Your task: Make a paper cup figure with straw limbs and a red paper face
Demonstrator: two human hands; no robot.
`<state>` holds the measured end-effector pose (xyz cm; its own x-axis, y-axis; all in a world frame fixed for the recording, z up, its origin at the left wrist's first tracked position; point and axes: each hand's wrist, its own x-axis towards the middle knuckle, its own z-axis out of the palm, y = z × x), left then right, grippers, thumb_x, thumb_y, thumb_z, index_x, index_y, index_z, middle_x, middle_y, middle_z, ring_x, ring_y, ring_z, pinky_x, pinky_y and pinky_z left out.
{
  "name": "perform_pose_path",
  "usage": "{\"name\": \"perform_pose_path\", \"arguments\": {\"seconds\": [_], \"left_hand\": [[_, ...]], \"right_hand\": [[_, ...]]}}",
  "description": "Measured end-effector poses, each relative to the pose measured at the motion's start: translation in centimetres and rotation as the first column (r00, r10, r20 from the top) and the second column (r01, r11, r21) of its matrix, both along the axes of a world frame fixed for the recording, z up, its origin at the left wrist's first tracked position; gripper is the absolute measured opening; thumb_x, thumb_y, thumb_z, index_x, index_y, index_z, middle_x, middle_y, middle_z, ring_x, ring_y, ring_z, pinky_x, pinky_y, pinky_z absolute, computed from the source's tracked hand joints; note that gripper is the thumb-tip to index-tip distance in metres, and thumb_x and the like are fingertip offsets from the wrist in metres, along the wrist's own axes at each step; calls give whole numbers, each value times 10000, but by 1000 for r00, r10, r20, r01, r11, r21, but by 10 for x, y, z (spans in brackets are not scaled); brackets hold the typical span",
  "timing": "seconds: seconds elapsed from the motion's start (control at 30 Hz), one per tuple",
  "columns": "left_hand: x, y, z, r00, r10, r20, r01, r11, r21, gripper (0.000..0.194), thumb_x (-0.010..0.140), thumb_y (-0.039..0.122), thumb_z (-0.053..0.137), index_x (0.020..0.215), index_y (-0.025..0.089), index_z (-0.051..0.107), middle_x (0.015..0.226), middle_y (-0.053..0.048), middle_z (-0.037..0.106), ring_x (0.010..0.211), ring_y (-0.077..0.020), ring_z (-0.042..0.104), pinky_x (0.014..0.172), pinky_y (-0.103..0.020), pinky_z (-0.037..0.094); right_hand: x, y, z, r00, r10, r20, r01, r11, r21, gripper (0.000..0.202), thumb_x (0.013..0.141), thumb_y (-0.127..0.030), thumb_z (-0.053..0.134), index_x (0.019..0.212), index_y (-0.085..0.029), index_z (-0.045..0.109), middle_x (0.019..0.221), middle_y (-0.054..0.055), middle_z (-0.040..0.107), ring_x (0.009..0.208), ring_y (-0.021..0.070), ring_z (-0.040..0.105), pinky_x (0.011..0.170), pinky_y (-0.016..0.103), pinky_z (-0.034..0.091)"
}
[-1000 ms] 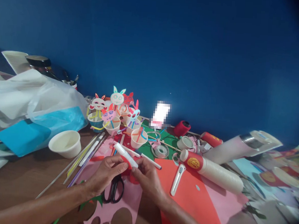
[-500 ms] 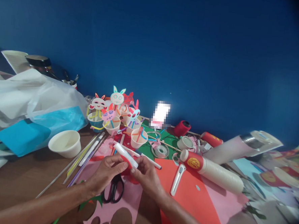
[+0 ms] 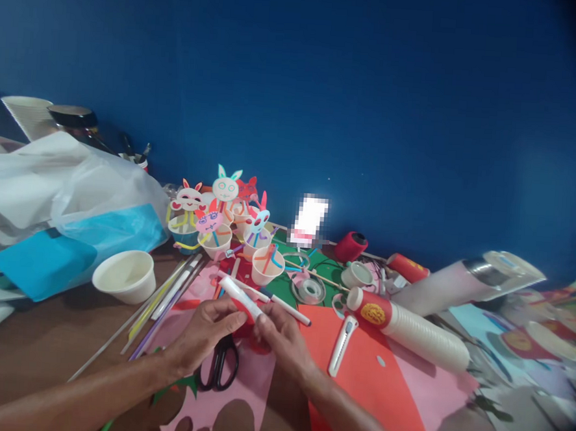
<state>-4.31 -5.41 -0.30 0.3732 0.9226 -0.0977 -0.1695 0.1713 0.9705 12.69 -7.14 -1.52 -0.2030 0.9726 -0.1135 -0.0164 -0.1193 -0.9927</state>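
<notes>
Held across both hands is a short white tube (image 3: 238, 296), tilted down toward the right; its exact kind is not clear. My left hand (image 3: 213, 328) closes thumb and fingers round its middle. My right hand (image 3: 280, 338) is closed on its lower right end, with the thumb over that end. A piece of red paper (image 3: 242, 331) shows just under the tube, between the hands, partly hidden by the fingers. Below my left hand lie scissors with black handles (image 3: 219, 364), their blades hidden. Pink paper (image 3: 243, 388) with round cut-outs lies beneath.
Paper cups with animal-face figures (image 3: 226, 189) stand behind the hands. To the right are a red sheet (image 3: 369, 396), a white box cutter (image 3: 342, 345) and a stack of paper cups (image 3: 422, 334). An empty paper cup (image 3: 124, 276) and thin sticks (image 3: 139, 323) lie left.
My right thumb and fingers have moved up slightly over the tube's lower end, covering more of it. My left hand stays nearly still.
</notes>
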Motion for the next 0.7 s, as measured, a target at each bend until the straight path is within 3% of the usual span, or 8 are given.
{"name": "perform_pose_path", "arguments": {"seconds": [0.1,0.23,0.33,0.47,0.53,0.7], "left_hand": [[1,-1,1,999,-16,29,17,1000,-13,170,793,315,628,823,173,717,688,-8,661,661,-146,562,648,-233,444],[1,0,1,999,32,26,-32,999,-12,160,769,311,653,765,159,703,693,1,652,704,-159,573,671,-234,439],[1,1,1,999,45,14,-44,999,-29,179,767,328,652,744,154,689,708,-12,648,686,-157,566,669,-248,440],[1,0,2,999,-12,44,14,999,-41,186,789,339,628,789,163,690,688,-14,639,660,-158,561,664,-263,447],[1,0,1,999,-14,45,15,1000,-25,172,792,328,631,788,167,691,682,-4,631,660,-147,551,664,-249,440],[1,0,-3,998,57,-1,-57,998,-17,173,774,324,654,701,168,669,674,12,623,651,-130,532,629,-216,417]], "right_hand": [[0,0,1,999,48,24,-47,999,-13,536,871,-613,368,614,-170,526,501,-10,508,462,102,489,460,218,380],[-2,1,0,998,-63,-7,63,997,43,367,786,-533,596,740,-175,524,595,-37,513,486,82,447,444,195,356],[-2,0,1,996,-90,-6,90,993,77,350,727,-470,692,809,-182,511,656,-47,505,531,78,448,467,184,365],[-1,-1,2,999,36,-9,-36,999,29,395,866,-543,465,764,-167,536,596,-24,516,504,93,489,466,204,365],[-1,-1,1,999,41,-5,-41,999,12,428,876,-553,432,722,-166,528,558,-24,503,474,92,478,451,207,351],[-4,0,0,994,-105,-3,105,990,96,352,733,-478,680,814,-186,501,663,-42,489,556,87,445,465,185,355]]}}
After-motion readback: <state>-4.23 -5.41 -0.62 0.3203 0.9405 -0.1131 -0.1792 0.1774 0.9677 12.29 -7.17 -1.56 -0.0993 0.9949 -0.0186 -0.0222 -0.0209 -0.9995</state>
